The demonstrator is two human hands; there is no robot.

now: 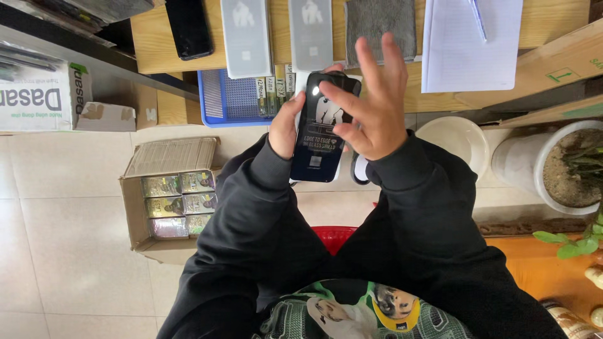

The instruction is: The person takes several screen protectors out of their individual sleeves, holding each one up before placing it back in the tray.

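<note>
Pale floor tiles [75, 251] fill the lower field, and a wooden tabletop [157, 37] runs along the upper edge. We view two black-sleeved arms from above. Our left hand [286, 125] grips a dark phone-shaped slab, the phone [320, 135], from its left edge, fingers wrapped behind it so that the glossy face tilts up toward the camera and stays steady. Our right hand [370, 107] rests against the slab's right side with the thumb and lower fingers touching its face, while the upper fingers [389, 56] are spread wide apart and lifted clear, presumably to keep them off the surface. The slab is held in the air just in front of the tabletop edge, above a blue mesh tray [232, 100] that holds a row of small packets. On the tabletop lie a black phone [188, 28], two grey flat packages [246, 37], a grey cloth [380, 22] and white paper [471, 44], all within reach. An open cardboard box [166, 194] of stacked small boxes sits on the floor at left; a white planter [553, 166] and a white bowl [455, 138] stand at right.
</note>
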